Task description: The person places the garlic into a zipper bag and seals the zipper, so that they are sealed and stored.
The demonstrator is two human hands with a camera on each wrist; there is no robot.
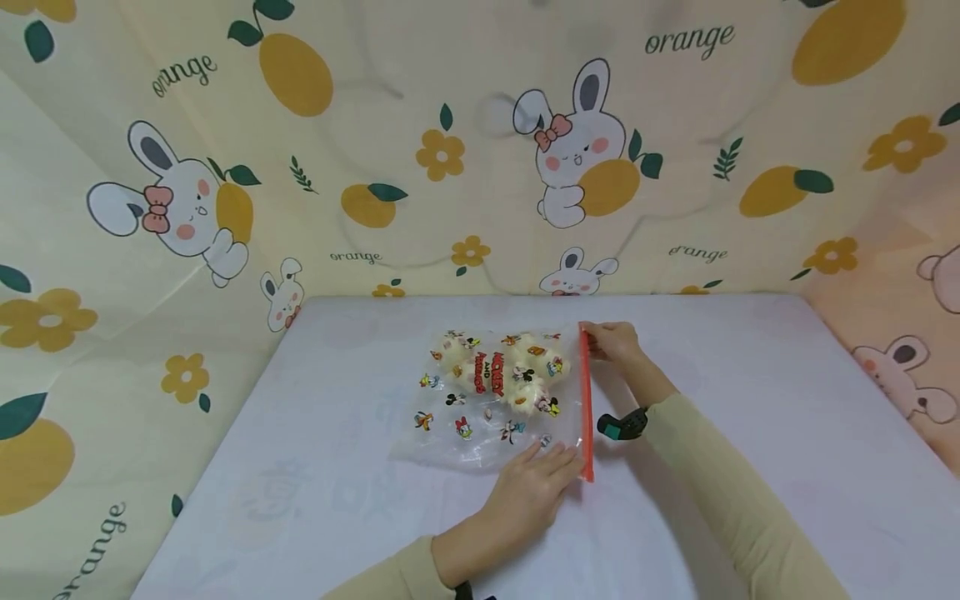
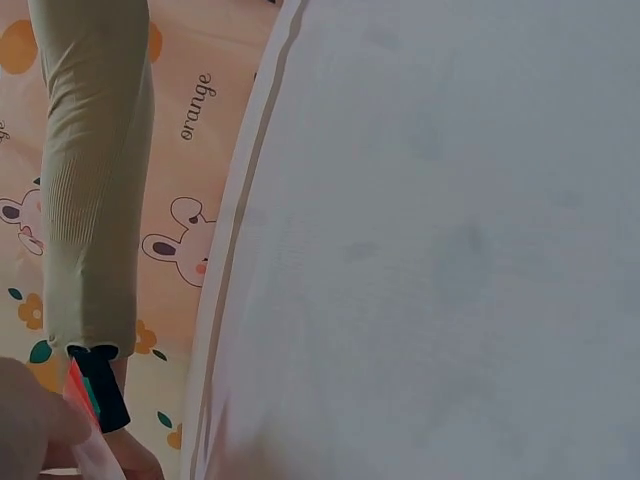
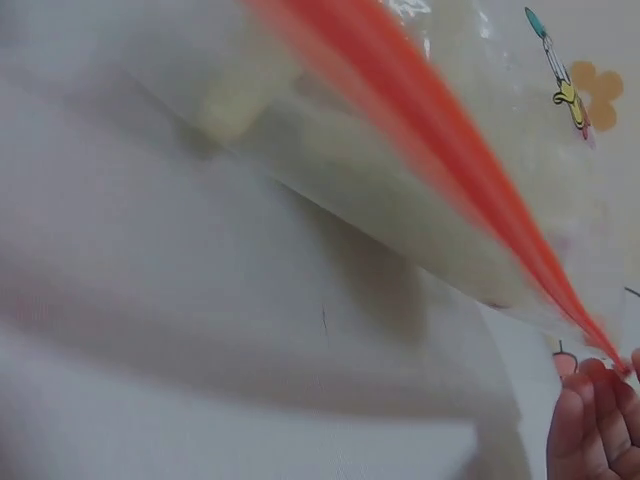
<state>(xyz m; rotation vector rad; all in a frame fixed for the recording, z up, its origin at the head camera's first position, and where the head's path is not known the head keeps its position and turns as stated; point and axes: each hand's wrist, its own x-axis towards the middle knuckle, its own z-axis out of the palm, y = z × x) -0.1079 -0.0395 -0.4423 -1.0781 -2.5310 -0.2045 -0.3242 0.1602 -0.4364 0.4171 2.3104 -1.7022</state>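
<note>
A clear zip bag (image 1: 465, 429) with cartoon prints and a red zip strip (image 1: 587, 392) lies on the white table, several pale, rounded pieces (image 1: 525, 375) inside it. My right hand (image 1: 613, 342) pinches the far end of the strip. At the near end, my left hand (image 1: 528, 487) holds the bag's corner, fingers over its top and thumb hidden. The left wrist view catches part of the left hand (image 2: 30, 420) against the red edge. In the right wrist view the strip (image 3: 430, 130) runs down to the fingertips of the right hand (image 3: 600, 420).
The white cloth-covered table (image 1: 315, 392) extends on both sides of the bag. Behind it and at the sides hangs a patterned curtain (image 1: 450, 75) with rabbits and oranges. A black wrist device (image 1: 622, 425) sits below the right sleeve.
</note>
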